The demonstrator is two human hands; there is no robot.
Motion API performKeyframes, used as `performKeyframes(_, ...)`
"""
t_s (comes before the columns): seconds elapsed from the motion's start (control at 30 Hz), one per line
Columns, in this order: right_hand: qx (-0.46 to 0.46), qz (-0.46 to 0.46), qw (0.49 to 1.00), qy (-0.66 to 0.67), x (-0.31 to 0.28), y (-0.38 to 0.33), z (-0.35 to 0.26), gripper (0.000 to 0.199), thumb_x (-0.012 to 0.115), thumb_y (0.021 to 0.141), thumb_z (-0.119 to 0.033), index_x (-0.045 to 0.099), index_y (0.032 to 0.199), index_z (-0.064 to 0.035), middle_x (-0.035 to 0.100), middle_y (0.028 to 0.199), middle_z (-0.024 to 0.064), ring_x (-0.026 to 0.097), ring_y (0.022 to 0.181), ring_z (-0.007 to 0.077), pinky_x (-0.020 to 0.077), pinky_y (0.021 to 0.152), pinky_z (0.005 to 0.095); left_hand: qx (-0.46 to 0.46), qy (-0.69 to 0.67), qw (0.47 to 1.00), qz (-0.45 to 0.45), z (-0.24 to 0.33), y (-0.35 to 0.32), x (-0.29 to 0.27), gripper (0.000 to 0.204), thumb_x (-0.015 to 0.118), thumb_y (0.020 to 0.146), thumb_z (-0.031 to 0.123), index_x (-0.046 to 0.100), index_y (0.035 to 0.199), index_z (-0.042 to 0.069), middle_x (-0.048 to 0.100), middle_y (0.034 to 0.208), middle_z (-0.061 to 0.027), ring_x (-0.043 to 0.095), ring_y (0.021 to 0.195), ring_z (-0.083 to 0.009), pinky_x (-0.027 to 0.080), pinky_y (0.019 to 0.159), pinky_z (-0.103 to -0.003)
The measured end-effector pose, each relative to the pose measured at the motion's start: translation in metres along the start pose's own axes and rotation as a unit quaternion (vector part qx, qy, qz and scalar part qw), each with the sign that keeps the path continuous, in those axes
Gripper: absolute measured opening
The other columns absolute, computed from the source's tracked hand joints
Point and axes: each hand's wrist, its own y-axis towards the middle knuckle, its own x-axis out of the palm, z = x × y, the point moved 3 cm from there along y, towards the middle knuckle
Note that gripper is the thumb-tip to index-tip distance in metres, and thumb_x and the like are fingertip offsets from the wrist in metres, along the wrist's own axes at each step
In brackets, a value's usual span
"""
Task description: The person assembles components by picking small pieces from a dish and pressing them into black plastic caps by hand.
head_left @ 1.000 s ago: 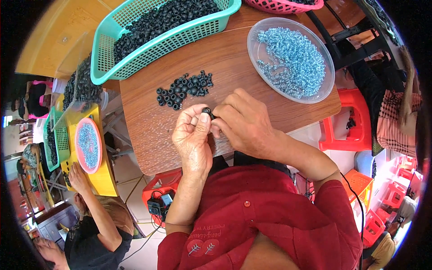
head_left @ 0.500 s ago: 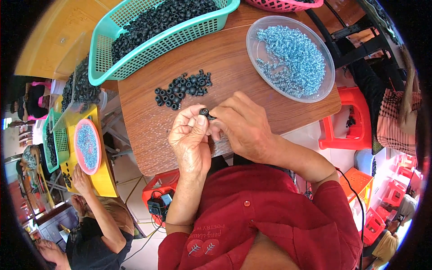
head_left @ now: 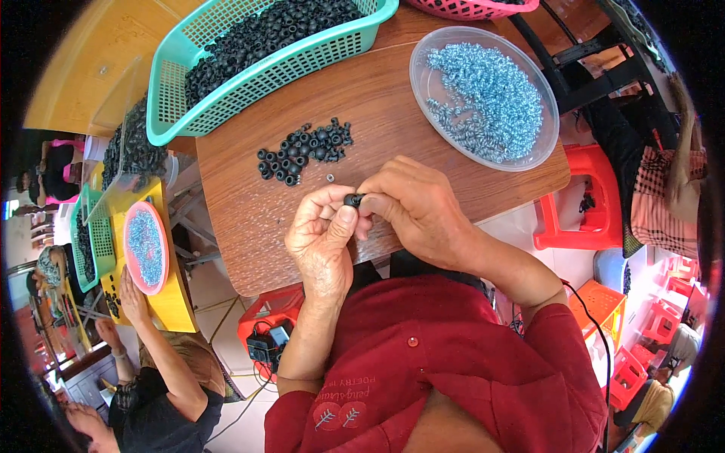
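My left hand [head_left: 323,230] pinches a small round black cord lock [head_left: 353,200] between thumb and fingertips, above the near part of the wooden table. The fingertips of my right hand [head_left: 411,208] are closed on the same piece from the other side. They partly cover it. Just beyond my left fingers lies one small metal spring [head_left: 330,178]. Farther off on the tabletop is a loose pile of black cord lock parts [head_left: 306,151], some round with holes and some smaller. To the right a clear round tray [head_left: 555,124] holds many small bluish springs [head_left: 495,102].
A turquoise basket [head_left: 264,87] full of black parts stands at the table's far left, and a pink basket [head_left: 483,9] at the far edge. Red stools [head_left: 585,200] are on the right. At left, another person [head_left: 170,377] sits by a yellow table [head_left: 177,294] with a pink tray [head_left: 164,260].
The cord lock has turned in my fingers; its open end with a coil inside no longer faces up. My right thumb has come against it. The loose spring beyond my fingers now shows.
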Motion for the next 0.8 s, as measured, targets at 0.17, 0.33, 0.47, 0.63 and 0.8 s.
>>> performKeyframes(0.17,0.033,-0.018,0.998,0.040,-0.002,0.000,0.005,0.013,0.057,0.080,-0.011,0.056,0.071,-0.0025,0.057,0.070,0.0127,0.055,0.069,0.0322,0.0433,0.063,0.0427,-0.010,-0.020,1.000,-0.009,-0.001,0.000,0.003,0.021,0.061,0.086,0.002,0.055,0.106,-0.005,0.065,0.083,-0.0109,0.059,0.066,-0.0126,0.047,0.056,-0.022)
performKeyframes(0.33,0.067,-0.020,0.996,0.046,-0.004,0.001,0.003,0.011,0.060,0.078,-0.011,0.059,0.074,-0.0011,0.059,0.072,0.0138,0.058,0.071,0.0327,0.0451,0.064,0.0415,0.010,0.016,1.000,-0.010,-0.003,-0.001,0.001,0.022,0.061,0.086,0.002,0.055,0.106,-0.005,0.064,0.082,-0.0104,0.058,0.066,-0.0118,0.048,0.057,-0.022)
performKeyframes(0.47,0.155,0.004,0.980,0.123,-0.002,-0.004,0.008,0.010,0.061,0.078,-0.010,0.060,0.078,0.0001,0.059,0.072,0.0143,0.060,0.071,0.0313,0.0463,0.065,0.0395,0.015,0.022,1.000,-0.008,-0.003,0.000,0.002,0.022,0.062,0.086,0.002,0.055,0.107,-0.004,0.064,0.083,-0.0104,0.058,0.065,-0.0115,0.048,0.056,-0.022)
performKeyframes(0.63,0.186,-0.026,0.970,0.154,-0.006,-0.001,0.008,0.011,0.060,0.080,-0.010,0.060,0.079,0.0008,0.060,0.071,0.0145,0.061,0.070,0.0293,0.0472,0.064,0.0378,-0.018,-0.006,1.000,-0.003,-0.001,0.000,0.004,0.023,0.062,0.086,0.003,0.055,0.107,-0.005,0.065,0.082,-0.0116,0.059,0.064,-0.0133,0.048,0.054,-0.024)
performKeyframes(0.8,0.141,-0.058,0.981,0.121,-0.011,0.003,0.004,0.008,0.060,0.084,-0.004,0.062,0.087,0.0028,0.062,0.077,0.0104,0.061,0.071,0.0157,0.0474,0.064,0.0283,-0.124,-0.183,0.975,-0.039,-0.005,0.006,0.002,0.022,0.061,0.087,0.006,0.055,0.106,-0.004,0.065,0.082,-0.0134,0.061,0.064,-0.0169,0.048,0.052,-0.026)
